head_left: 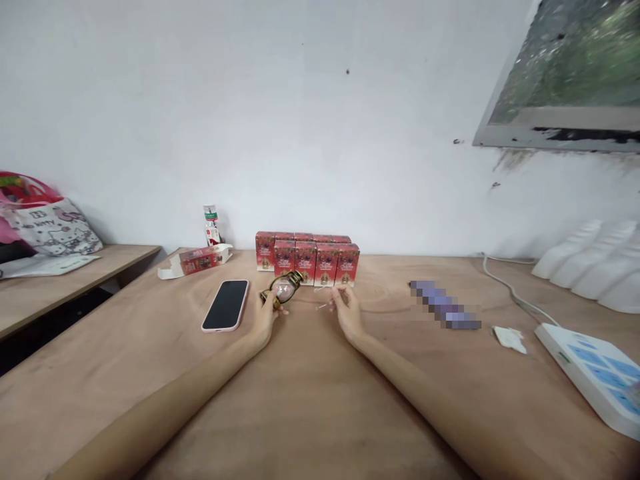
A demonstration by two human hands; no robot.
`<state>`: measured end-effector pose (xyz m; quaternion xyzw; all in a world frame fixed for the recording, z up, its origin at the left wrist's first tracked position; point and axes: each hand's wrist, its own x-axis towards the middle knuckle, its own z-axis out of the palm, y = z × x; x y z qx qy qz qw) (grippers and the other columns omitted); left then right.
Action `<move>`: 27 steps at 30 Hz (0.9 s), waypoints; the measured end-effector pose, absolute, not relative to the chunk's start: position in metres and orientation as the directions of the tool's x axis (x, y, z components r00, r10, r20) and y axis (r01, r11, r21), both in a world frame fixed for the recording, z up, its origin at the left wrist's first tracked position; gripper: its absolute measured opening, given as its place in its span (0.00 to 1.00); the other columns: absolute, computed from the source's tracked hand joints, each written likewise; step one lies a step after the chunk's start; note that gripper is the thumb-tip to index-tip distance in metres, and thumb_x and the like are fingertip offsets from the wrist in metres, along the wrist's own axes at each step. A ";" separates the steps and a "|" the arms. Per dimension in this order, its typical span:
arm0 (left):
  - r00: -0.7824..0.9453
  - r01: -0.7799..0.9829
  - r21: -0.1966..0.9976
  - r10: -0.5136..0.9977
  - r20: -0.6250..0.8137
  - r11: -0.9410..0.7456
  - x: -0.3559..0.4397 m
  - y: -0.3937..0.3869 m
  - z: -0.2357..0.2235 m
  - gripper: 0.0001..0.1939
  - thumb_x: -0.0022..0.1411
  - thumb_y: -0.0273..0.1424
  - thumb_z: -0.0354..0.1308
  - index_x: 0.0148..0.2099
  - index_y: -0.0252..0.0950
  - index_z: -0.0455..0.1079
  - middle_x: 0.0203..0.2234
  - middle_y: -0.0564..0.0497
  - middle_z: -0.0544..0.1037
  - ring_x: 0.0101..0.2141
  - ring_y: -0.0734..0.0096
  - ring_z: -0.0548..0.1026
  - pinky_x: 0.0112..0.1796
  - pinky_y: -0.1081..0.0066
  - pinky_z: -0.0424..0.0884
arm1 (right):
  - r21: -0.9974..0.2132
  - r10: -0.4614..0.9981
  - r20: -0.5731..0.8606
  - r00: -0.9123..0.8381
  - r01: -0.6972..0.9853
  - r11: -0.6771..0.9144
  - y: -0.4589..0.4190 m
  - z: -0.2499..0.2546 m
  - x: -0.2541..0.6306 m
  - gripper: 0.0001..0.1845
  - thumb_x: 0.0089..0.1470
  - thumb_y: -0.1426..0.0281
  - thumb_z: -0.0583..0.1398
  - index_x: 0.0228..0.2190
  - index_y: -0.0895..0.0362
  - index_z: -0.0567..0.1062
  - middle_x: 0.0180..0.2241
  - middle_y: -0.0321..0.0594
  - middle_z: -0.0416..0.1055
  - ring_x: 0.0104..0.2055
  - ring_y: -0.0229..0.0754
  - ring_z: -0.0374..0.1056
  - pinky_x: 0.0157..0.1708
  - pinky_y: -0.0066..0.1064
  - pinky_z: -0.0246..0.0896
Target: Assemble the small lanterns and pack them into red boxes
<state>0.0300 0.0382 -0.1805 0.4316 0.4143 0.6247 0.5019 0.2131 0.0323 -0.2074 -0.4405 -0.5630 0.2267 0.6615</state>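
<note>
My left hand (265,317) is closed around one end of a small dark and brass-coloured lantern (285,288) with a clear middle, tilted on its side. Just to its right, my right hand (347,310) has its thumb and fingers pinched together. A thin, pale sliver (321,307) shows at those fingertips; whether it is gripped or lies on the table is too small to tell. Right behind both hands stand several small red printed boxes (326,265) in two rows. Another pale thin bit (320,289) lies in front of them.
A pink-edged phone (226,305) lies left of my left hand. Behind it are an opened red carton (200,260) and a small bottle (211,225). To the right lie a blurred purple item (444,305), a crumpled tissue (509,339), a white device (590,373) with a cable and white bottles (595,267).
</note>
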 end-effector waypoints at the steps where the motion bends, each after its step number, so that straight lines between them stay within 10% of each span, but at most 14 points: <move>1: -0.158 -0.267 0.946 0.977 0.147 -0.185 0.029 0.039 -0.181 0.19 0.48 0.41 0.58 0.35 0.39 0.54 0.22 0.59 0.66 0.19 0.78 0.67 0.21 0.75 0.67 | -0.833 0.776 0.552 0.305 0.226 0.504 0.032 -0.208 0.215 0.17 0.57 0.52 0.48 0.30 0.53 0.61 0.21 0.31 0.61 0.23 0.38 0.61 0.23 0.29 0.60; 13: -0.370 0.094 0.818 0.742 0.558 -0.568 0.023 0.039 -0.184 0.26 0.44 0.40 0.64 0.43 0.39 0.57 0.37 0.50 0.67 0.41 0.66 0.69 0.41 0.67 0.65 | -0.694 0.794 0.604 0.061 0.530 0.487 0.027 -0.208 0.206 0.02 0.48 0.71 0.58 0.28 0.55 0.71 0.28 0.37 0.70 0.26 0.40 0.66 0.31 0.35 0.65; 19: -0.018 0.669 0.457 0.602 0.798 -0.586 0.022 0.014 -0.176 0.18 0.50 0.33 0.63 0.45 0.42 0.68 0.38 0.49 0.71 0.43 0.56 0.66 0.44 0.58 0.58 | -0.575 0.701 0.710 0.068 0.630 0.522 0.017 -0.201 0.204 0.10 0.53 0.73 0.52 0.38 0.56 0.67 0.37 0.45 0.69 0.32 0.44 0.68 0.35 0.40 0.66; 27: 0.283 0.802 0.124 0.554 0.783 -0.584 0.023 0.009 -0.178 0.21 0.54 0.31 0.61 0.52 0.46 0.68 0.39 0.47 0.73 0.41 0.56 0.64 0.41 0.60 0.52 | -0.164 0.398 0.888 -0.230 0.651 0.741 -0.004 -0.190 0.199 0.07 0.59 0.72 0.50 0.35 0.55 0.67 0.33 0.43 0.69 0.34 0.42 0.68 0.35 0.33 0.65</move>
